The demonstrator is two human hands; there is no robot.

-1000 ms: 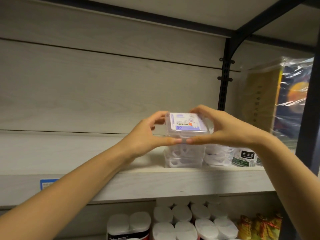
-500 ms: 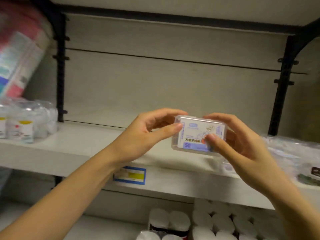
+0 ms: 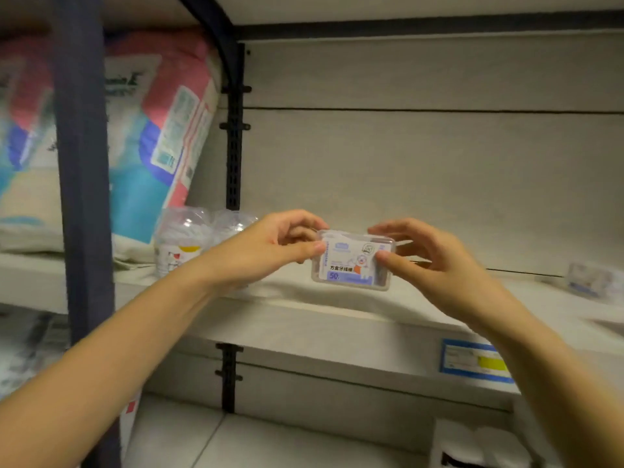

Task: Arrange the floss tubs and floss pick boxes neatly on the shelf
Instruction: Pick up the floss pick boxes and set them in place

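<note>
L hand and R hand are holding one clear floss pick box btwn them, over the front-middle part of the shelf. The box is lying w/ its long axis running left-right, right end dipping slightly; the labelled face is pointing toward the camera, print upright, "50" at lower left. L thumb is pressing the upper-left corner of the front, other fingers curling behind the box. R thumb is pinching the right edge, forefinger arching over the top, remaining fingers loosely curled behind. Cannot tell whether the box's lower edge is touching the shelf board. Clear floss tubs are standing upright at the left end of the shelf, partly hidden behind the L wrist, well apart from the box. A second box, blurred, is sitting far right on the same board. A large printed bag is leaning behind the tubs. A blue price label is showing on the shelf's front edge, below the R forearm.
</note>
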